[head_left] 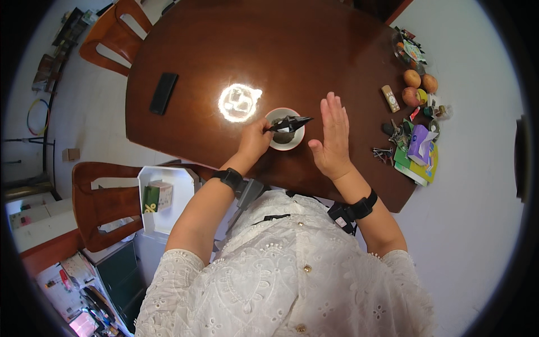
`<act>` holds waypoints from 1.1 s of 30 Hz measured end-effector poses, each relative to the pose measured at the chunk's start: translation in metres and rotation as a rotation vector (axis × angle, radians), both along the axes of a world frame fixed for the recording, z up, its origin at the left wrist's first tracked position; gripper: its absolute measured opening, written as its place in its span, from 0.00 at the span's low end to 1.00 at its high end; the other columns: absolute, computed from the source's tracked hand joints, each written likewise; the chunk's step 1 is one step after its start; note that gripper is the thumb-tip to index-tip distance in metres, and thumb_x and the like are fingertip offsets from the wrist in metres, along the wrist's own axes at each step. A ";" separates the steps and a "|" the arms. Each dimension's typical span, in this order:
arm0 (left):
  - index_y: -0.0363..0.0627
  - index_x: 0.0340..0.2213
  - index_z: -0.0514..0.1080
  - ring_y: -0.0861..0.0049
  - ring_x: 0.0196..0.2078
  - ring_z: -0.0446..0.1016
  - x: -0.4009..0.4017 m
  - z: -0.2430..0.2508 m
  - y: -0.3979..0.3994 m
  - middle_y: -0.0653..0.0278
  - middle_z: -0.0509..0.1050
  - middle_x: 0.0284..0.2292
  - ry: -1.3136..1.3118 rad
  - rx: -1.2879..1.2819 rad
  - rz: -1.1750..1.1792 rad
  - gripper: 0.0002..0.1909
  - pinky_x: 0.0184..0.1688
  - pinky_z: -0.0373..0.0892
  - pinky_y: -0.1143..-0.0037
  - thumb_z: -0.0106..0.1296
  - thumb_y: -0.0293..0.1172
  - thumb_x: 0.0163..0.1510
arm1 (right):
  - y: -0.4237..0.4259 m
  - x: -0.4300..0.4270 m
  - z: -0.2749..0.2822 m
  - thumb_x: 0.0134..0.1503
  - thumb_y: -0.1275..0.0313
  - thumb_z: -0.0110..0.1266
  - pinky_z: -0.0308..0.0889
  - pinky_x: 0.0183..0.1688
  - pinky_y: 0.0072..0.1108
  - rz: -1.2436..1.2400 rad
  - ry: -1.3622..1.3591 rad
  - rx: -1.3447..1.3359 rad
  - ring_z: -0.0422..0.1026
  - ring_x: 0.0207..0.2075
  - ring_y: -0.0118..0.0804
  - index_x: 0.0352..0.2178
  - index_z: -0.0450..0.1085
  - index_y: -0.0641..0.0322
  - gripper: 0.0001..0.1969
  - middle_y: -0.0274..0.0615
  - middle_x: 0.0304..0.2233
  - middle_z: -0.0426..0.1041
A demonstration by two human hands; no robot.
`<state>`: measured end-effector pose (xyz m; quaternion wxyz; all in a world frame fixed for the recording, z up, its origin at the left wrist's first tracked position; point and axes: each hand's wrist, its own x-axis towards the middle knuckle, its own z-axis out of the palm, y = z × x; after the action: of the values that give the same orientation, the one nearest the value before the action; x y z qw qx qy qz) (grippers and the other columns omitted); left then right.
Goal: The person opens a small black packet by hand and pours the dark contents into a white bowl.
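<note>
Between my hands a white bowl [299,140] with a reddish rim stands on the brown wooden table [236,46]. Dark grey stuff, too small to identify, covers its inside bottom. My left hand [255,137] pinches one end of a crumpled, glossy black packet [294,122], apparently plastic. This packet lies across the bowl's opening and hides part of the contents; its pointed end reaches past the right rim. Just right of the bowl, my right hand [334,132] is raised flat with nothing in it, the thumb spread from the fingers.
A black phone-like slab [164,93] lies at the left. Along the right edge are a remote control [390,98], several round fruits [411,96], keys [383,154] and a purple tissue pack [420,145]. Wooden chairs [105,185] and a white tray [168,219] with a box are left of me.
</note>
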<state>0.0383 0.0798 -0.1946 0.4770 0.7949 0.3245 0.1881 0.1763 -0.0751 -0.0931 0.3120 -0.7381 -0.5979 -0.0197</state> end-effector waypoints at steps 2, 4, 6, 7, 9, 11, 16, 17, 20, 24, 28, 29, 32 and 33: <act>0.37 0.25 0.69 0.60 0.25 0.73 -0.006 -0.003 -0.005 0.49 0.72 0.22 -0.022 -0.005 -0.006 0.05 0.29 0.68 0.69 0.54 0.23 0.43 | -0.003 -0.005 0.001 0.56 0.50 0.41 0.38 0.62 0.40 -0.027 0.007 0.059 0.44 0.63 0.50 0.58 0.48 0.64 0.36 0.52 0.61 0.46; 0.37 0.26 0.69 0.58 0.26 0.73 0.002 0.002 -0.004 0.48 0.72 0.22 -0.007 -0.023 0.004 0.06 0.29 0.68 0.68 0.54 0.23 0.43 | -0.001 -0.001 -0.002 0.56 0.49 0.41 0.38 0.62 0.39 -0.045 -0.002 0.042 0.43 0.63 0.50 0.58 0.48 0.64 0.36 0.52 0.61 0.45; 0.37 0.26 0.69 0.56 0.27 0.73 0.002 0.002 -0.003 0.48 0.72 0.23 -0.014 0.014 -0.010 0.06 0.29 0.68 0.68 0.54 0.23 0.43 | -0.001 0.001 -0.007 0.56 0.49 0.41 0.37 0.62 0.39 -0.053 -0.003 0.031 0.42 0.63 0.51 0.58 0.47 0.64 0.37 0.52 0.61 0.45; 0.37 0.26 0.69 0.55 0.27 0.73 0.000 0.002 -0.004 0.47 0.72 0.23 -0.018 0.049 -0.022 0.07 0.29 0.68 0.68 0.55 0.23 0.42 | 0.000 0.002 -0.010 0.55 0.50 0.42 0.37 0.62 0.39 0.011 0.042 -0.029 0.42 0.63 0.50 0.59 0.47 0.64 0.37 0.52 0.61 0.44; 0.37 0.26 0.69 0.55 0.27 0.73 -0.001 -0.001 -0.004 0.47 0.72 0.23 0.004 0.029 -0.010 0.06 0.29 0.68 0.68 0.55 0.23 0.42 | 0.003 0.005 -0.012 0.54 0.51 0.45 0.36 0.63 0.38 0.141 0.125 -0.146 0.41 0.63 0.50 0.59 0.47 0.64 0.38 0.52 0.62 0.43; 0.37 0.26 0.69 0.55 0.27 0.73 0.003 -0.003 0.000 0.47 0.72 0.23 0.020 0.012 0.005 0.06 0.29 0.68 0.68 0.54 0.23 0.42 | 0.003 0.004 -0.005 0.53 0.53 0.47 0.37 0.63 0.38 0.032 0.038 -0.079 0.42 0.63 0.51 0.58 0.48 0.64 0.37 0.53 0.61 0.45; 0.38 0.26 0.69 0.56 0.27 0.74 0.002 0.005 0.000 0.48 0.72 0.23 0.004 -0.010 -0.012 0.06 0.30 0.68 0.68 0.54 0.22 0.42 | 0.000 0.005 -0.004 0.58 0.46 0.35 0.39 0.62 0.37 0.030 -0.044 -0.042 0.43 0.63 0.51 0.59 0.47 0.65 0.37 0.53 0.61 0.46; 0.37 0.26 0.69 0.56 0.28 0.74 0.002 0.004 0.002 0.48 0.73 0.24 0.029 -0.005 -0.011 0.06 0.30 0.68 0.68 0.54 0.22 0.42 | 0.001 0.003 -0.002 0.57 0.46 0.36 0.39 0.62 0.37 -0.065 -0.065 0.045 0.43 0.63 0.51 0.59 0.47 0.65 0.38 0.53 0.61 0.46; 0.37 0.26 0.69 0.56 0.27 0.74 0.003 0.006 -0.002 0.48 0.73 0.24 -0.022 0.001 -0.021 0.06 0.30 0.68 0.68 0.54 0.22 0.42 | -0.001 0.000 -0.009 0.57 0.50 0.40 0.39 0.62 0.37 0.033 0.017 -0.035 0.43 0.63 0.52 0.59 0.47 0.65 0.36 0.53 0.61 0.45; 0.37 0.26 0.69 0.56 0.28 0.74 0.001 0.006 -0.001 0.48 0.73 0.24 0.036 -0.006 -0.010 0.06 0.30 0.68 0.68 0.54 0.22 0.42 | 0.003 0.005 -0.001 0.57 0.53 0.43 0.40 0.62 0.36 0.026 -0.022 -0.033 0.44 0.63 0.51 0.58 0.47 0.66 0.35 0.53 0.61 0.46; 0.37 0.26 0.69 0.56 0.28 0.73 0.001 0.005 0.000 0.48 0.73 0.24 -0.001 0.001 -0.017 0.07 0.30 0.68 0.68 0.55 0.22 0.41 | 0.000 0.002 0.000 0.57 0.54 0.43 0.40 0.62 0.36 -0.027 -0.043 0.052 0.45 0.62 0.52 0.58 0.47 0.65 0.35 0.53 0.61 0.46; 0.37 0.26 0.69 0.56 0.28 0.73 0.002 0.003 0.002 0.48 0.73 0.24 0.020 0.008 -0.018 0.07 0.31 0.68 0.68 0.55 0.22 0.41 | 0.002 0.003 0.001 0.57 0.54 0.44 0.40 0.61 0.36 -0.049 -0.036 0.089 0.45 0.62 0.52 0.58 0.47 0.65 0.35 0.53 0.61 0.45; 0.37 0.26 0.69 0.56 0.27 0.73 0.004 0.009 -0.002 0.49 0.73 0.23 0.000 0.016 -0.042 0.07 0.30 0.68 0.68 0.55 0.22 0.41 | -0.002 -0.004 0.000 0.56 0.56 0.45 0.40 0.61 0.36 -0.015 -0.044 0.036 0.45 0.62 0.51 0.58 0.47 0.65 0.34 0.52 0.61 0.46; 0.37 0.26 0.69 0.56 0.27 0.73 0.005 0.008 -0.001 0.49 0.73 0.23 -0.005 0.021 -0.043 0.07 0.30 0.68 0.68 0.55 0.22 0.41 | 0.000 -0.001 -0.001 0.56 0.56 0.45 0.40 0.61 0.37 0.011 -0.046 -0.007 0.45 0.62 0.51 0.58 0.47 0.65 0.34 0.52 0.61 0.46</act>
<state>0.0433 0.0785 -0.1865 0.4734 0.8061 0.3040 0.1833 0.1756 -0.0751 -0.0945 0.2956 -0.7353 -0.6090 -0.0328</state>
